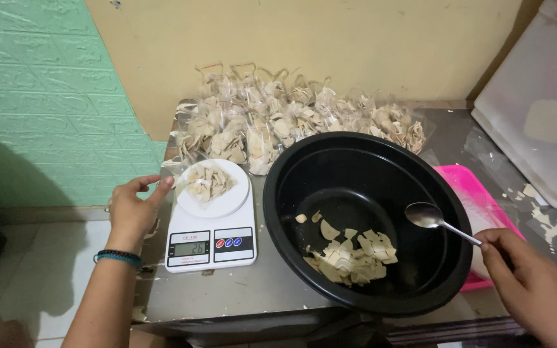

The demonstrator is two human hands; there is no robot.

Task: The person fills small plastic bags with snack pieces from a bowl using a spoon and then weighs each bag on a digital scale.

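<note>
Clear chip bag (pixel 208 182) on scale; spoon (pixel 439 222) over bowl.

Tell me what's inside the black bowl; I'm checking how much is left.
The black bowl holds a small heap of pale chips low on its floor, a spoon above. Anything beneath the heap is hidden.

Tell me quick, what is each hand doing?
Left hand: open, fingertips at the bag on the scale.
Right hand: closed, holding a spoon over the bowl.
</note>
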